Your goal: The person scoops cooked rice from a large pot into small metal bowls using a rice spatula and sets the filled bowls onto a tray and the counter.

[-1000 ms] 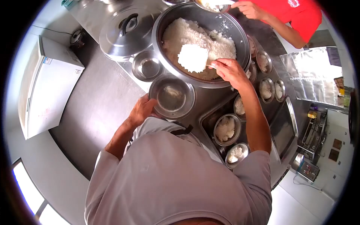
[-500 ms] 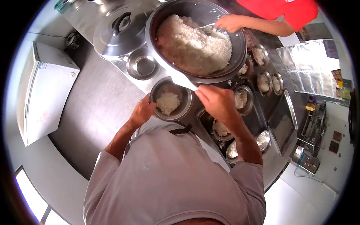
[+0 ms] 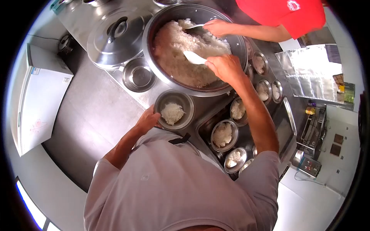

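Observation:
My left hand (image 3: 148,118) grips the left rim of a metal bowl (image 3: 187,103) with a mound of white rice (image 3: 172,113) in it. My right hand (image 3: 225,68) is closed on the handle of a white paddle (image 3: 194,58), whose blade is over the rice (image 3: 185,71) in the large pot (image 3: 154,73). The blade carries no visible clump. Across the pot, a co-worker's hand (image 3: 216,28) holds a spoon (image 3: 194,26) whose tip is at the rice.
A lid (image 3: 104,42) and an empty metal bowl (image 3: 138,75) lie left of the pot. On the right are several bowls with rice, among them one bowl (image 3: 224,135) on a tray (image 3: 200,133). A white fridge (image 3: 46,96) stands far left.
Rice has gone from the paddle into the bowl in my left hand. My right hand has come back over the pot with the paddle. The co-worker's hand has come further over the pot.

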Demonstrator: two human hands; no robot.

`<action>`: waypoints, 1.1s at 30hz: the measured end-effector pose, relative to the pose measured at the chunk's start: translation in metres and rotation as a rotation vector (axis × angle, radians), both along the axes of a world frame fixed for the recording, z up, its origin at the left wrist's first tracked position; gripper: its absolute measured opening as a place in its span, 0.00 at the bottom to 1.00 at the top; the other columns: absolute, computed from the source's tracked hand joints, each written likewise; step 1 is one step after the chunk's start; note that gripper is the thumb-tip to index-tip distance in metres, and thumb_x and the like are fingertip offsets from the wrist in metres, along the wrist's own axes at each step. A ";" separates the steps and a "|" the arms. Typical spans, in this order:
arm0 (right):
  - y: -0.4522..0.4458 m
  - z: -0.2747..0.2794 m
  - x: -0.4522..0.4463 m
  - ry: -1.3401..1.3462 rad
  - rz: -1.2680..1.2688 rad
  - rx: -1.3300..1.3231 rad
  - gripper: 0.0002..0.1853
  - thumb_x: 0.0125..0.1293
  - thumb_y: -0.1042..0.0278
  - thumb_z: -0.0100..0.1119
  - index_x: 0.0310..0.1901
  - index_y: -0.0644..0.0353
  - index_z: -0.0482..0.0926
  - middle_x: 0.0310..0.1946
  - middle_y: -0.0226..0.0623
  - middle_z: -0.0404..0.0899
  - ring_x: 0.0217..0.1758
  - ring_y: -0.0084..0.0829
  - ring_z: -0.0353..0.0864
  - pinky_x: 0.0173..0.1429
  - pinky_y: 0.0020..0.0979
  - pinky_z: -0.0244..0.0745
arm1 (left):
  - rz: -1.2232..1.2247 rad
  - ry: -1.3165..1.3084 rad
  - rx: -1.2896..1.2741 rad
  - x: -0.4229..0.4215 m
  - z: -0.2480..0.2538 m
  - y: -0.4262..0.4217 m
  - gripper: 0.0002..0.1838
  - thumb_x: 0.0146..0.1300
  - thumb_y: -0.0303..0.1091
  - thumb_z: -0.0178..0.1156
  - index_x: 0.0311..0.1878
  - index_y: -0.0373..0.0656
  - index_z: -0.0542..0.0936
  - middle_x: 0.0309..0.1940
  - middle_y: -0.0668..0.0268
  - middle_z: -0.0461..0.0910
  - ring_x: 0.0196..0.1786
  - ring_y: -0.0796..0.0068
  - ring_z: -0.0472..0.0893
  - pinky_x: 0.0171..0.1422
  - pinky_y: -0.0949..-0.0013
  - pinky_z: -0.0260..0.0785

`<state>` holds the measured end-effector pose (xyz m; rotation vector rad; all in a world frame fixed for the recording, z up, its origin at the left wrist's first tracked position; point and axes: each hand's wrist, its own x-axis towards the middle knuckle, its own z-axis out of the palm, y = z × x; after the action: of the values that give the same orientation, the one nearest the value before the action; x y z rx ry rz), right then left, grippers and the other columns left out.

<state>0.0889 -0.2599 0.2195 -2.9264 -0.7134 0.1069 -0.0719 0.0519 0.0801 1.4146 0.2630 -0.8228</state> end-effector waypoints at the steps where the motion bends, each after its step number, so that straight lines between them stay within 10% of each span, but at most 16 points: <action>1: 0.005 0.004 0.010 -0.029 0.054 -0.061 0.13 0.71 0.58 0.57 0.32 0.55 0.86 0.28 0.46 0.85 0.35 0.51 0.86 0.41 0.52 0.78 | 0.015 0.010 -0.011 0.001 0.004 0.001 0.25 0.66 0.28 0.49 0.66 0.33 0.71 0.47 0.54 0.82 0.45 0.65 0.85 0.45 0.64 0.83; 12: 0.039 -0.017 0.122 0.116 0.548 -0.354 0.14 0.67 0.58 0.62 0.27 0.57 0.83 0.25 0.45 0.83 0.35 0.52 0.85 0.37 0.50 0.75 | -0.090 -0.101 0.143 0.011 0.004 0.008 0.23 0.66 0.28 0.49 0.64 0.34 0.74 0.42 0.57 0.82 0.39 0.69 0.82 0.44 0.64 0.77; 20: 0.027 -0.068 0.136 0.726 0.195 0.088 0.15 0.66 0.56 0.64 0.32 0.62 0.84 0.22 0.43 0.80 0.28 0.38 0.82 0.39 0.44 0.75 | -0.051 -0.025 0.069 0.009 -0.005 0.009 0.22 0.66 0.29 0.50 0.63 0.32 0.73 0.40 0.59 0.81 0.38 0.70 0.82 0.44 0.65 0.77; 33: 0.000 -0.078 0.068 0.470 0.180 0.304 0.14 0.71 0.55 0.61 0.41 0.56 0.89 0.31 0.48 0.85 0.35 0.48 0.85 0.43 0.45 0.77 | -0.064 -0.046 0.079 0.011 0.006 0.014 0.24 0.66 0.29 0.50 0.66 0.35 0.73 0.45 0.57 0.83 0.42 0.68 0.84 0.47 0.64 0.80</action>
<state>0.1574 -0.2595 0.1417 -2.4101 -0.8209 0.6195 -0.0610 0.0655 0.0858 1.5203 0.2178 -0.8392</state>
